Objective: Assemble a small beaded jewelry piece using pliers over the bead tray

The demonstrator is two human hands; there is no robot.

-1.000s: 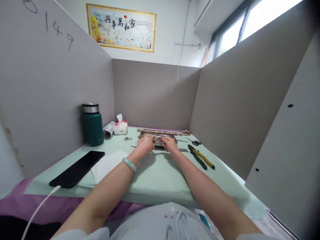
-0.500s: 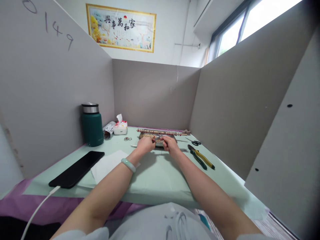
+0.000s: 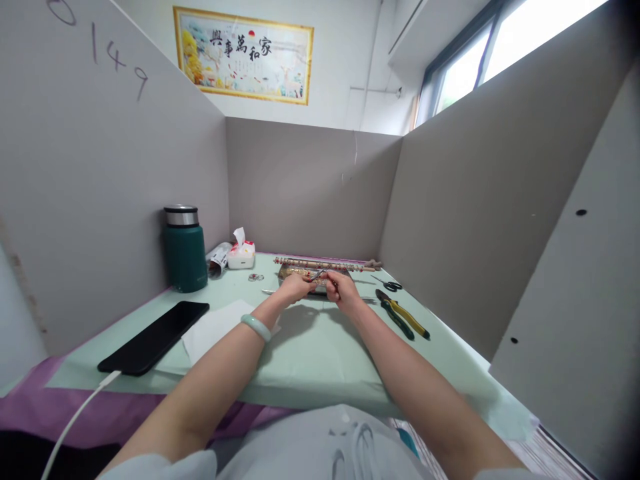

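Observation:
Both hands are close together over a dark tray [image 3: 345,272] of small gold and red pieces at the back middle of the table. My left hand [image 3: 298,288], with a pale green bangle [image 3: 256,328] on its wrist, has its fingers pressed together. My right hand [image 3: 342,291] is curled just beside it, thumb and forefinger closed. A thin dark metal piece [image 3: 317,274] shows between the fingertips; which hand grips it is too small to tell. Behind the hands lies a beaded rod [image 3: 325,265].
On the right are pliers [image 3: 403,315] and black scissors [image 3: 393,286]. A green bottle [image 3: 185,250], a tissue pack [image 3: 242,255], small rings [image 3: 256,277], white paper [image 3: 215,328] and a phone [image 3: 155,337] with a cable are on the left. Grey panels enclose three sides.
My left hand has turned slightly and its fingers now reach a little further right, towards my right hand. The thin metal piece shows more clearly between them.

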